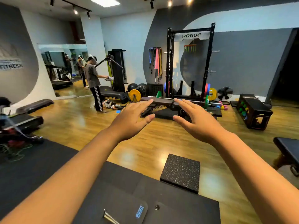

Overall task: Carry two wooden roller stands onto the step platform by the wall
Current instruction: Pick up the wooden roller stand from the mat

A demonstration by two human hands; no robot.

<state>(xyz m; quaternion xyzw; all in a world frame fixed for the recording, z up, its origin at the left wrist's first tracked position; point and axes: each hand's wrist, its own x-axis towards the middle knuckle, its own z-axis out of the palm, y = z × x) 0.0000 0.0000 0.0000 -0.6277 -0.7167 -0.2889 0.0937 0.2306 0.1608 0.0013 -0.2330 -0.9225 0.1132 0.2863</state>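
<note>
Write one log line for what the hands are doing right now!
left hand: open, empty | right hand: open, empty | both raised, palms down | step platform: by wall, bare | roller stands: not identifiable

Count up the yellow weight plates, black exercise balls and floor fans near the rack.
Yellow weight plates: 2
Black exercise balls: 2
Floor fans: 1
Total: 5
</note>
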